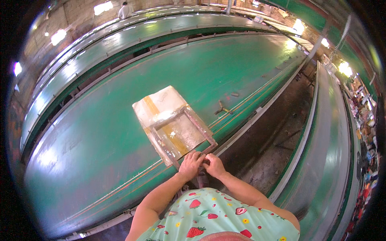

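A worn wooden frame (pixel 196 120) lies over the near half of a white sheet-like panel (pixel 165 100) with brownish tape strips and a shiny, plastic-like surface. Both are at the near edge of a long green table (pixel 108 120). My left hand (pixel 190 165) is closed at the near bar of the frame, its fingers curled over the edge. Just beside it, almost touching, my right hand (pixel 214 165) is closed with fingers bent inward. What the right fingers hold, if anything, is hidden. A dark upright part (pixel 202 179) shows below my hands.
Small forked brown pieces (pixel 222 108) and a short dark piece (pixel 235 94) lie right of the panel. A dark floor gap (pixel 265 156) separates this table from another long table (pixel 321 156) at right. More tables stand behind; a person (pixel 125 11) is far off.
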A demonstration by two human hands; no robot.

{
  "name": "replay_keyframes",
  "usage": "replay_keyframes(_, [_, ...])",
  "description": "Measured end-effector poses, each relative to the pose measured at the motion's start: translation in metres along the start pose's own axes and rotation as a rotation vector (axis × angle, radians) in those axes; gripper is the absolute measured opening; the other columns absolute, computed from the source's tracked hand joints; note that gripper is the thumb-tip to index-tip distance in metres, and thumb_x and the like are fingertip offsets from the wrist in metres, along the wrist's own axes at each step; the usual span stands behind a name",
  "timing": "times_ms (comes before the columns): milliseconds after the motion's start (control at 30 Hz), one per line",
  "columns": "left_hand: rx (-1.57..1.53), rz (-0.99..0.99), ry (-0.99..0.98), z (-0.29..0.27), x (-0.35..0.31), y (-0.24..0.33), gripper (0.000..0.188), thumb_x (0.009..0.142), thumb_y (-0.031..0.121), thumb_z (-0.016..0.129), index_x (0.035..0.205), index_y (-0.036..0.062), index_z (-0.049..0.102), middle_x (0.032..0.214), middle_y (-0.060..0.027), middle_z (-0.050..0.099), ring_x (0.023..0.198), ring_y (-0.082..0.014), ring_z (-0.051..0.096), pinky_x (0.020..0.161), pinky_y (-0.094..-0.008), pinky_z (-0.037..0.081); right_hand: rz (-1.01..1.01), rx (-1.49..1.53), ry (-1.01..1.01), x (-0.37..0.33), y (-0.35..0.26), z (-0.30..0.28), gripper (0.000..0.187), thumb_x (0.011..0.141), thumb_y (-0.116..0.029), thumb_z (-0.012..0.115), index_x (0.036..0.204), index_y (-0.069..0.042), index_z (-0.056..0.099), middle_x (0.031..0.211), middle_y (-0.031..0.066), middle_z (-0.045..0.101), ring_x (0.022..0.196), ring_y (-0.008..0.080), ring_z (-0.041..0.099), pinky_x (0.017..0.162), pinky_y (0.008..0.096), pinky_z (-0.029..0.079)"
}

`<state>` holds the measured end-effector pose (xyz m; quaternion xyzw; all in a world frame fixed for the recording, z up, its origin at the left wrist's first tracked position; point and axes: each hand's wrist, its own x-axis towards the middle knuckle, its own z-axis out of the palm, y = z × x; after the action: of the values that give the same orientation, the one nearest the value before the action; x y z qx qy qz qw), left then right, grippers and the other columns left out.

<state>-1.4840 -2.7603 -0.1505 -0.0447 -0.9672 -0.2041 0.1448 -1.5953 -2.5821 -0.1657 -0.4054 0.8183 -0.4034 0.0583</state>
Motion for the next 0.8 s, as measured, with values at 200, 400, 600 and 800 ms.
replay_keyframes(200, [0.123, 0.034, -0.108, 0.01, 0.014, -0.01, 0.034, 0.096, 0.02, 0.07, 0.128, 0.0115, 0.071, 0.149, -0.0163, 0.061, 0.151, -0.0418, 0.051, 0.127, -0.0565, 0.04, 0.292, 0.006, 0.02, -0.026, 0.002, 0.007, 0.024, 0.09, -0.016, 0.082, 0.109, -0.002, 0.081, 0.106, 0.0226, 0.081, 0.098, 0.0427, 0.08, 0.089, 0.0492, 0.064])
replay_keyframes(400, [0.074, 0.045, -0.025, 0.007, 0.015, -0.003, 0.036, 0.092, 0.016, 0.073, 0.127, 0.0155, 0.068, 0.148, -0.0163, 0.062, 0.15, -0.0414, 0.051, 0.128, -0.0586, 0.038, 0.384, -0.072, -0.022, -0.036, -0.002, 0.019, 0.026, 0.095, -0.026, 0.08, 0.11, -0.005, 0.084, 0.106, 0.0227, 0.082, 0.1, 0.0438, 0.08, 0.09, 0.0533, 0.063])
replay_keyframes(600, [0.195, 0.008, -0.149, 0.011, 0.017, -0.002, 0.023, 0.101, 0.018, 0.066, 0.123, 0.0143, 0.067, 0.145, -0.0186, 0.062, 0.15, -0.0442, 0.052, 0.128, -0.0653, 0.035, 0.428, -0.035, 0.007, -0.032, -0.004, 0.018, 0.025, 0.095, -0.026, 0.079, 0.11, -0.007, 0.084, 0.104, 0.0224, 0.082, 0.1, 0.0436, 0.08, 0.09, 0.0542, 0.063])
replay_keyframes(800, [0.232, 0.002, -0.166, 0.013, 0.021, -0.003, 0.021, 0.102, 0.019, 0.065, 0.121, 0.0141, 0.067, 0.138, -0.0185, 0.066, 0.15, -0.044, 0.052, 0.128, -0.0651, 0.035, 0.477, -0.017, 0.004, -0.032, -0.005, 0.016, 0.028, 0.09, -0.028, 0.084, 0.109, -0.007, 0.084, 0.101, 0.0206, 0.083, 0.098, 0.0413, 0.081, 0.088, 0.0526, 0.064])
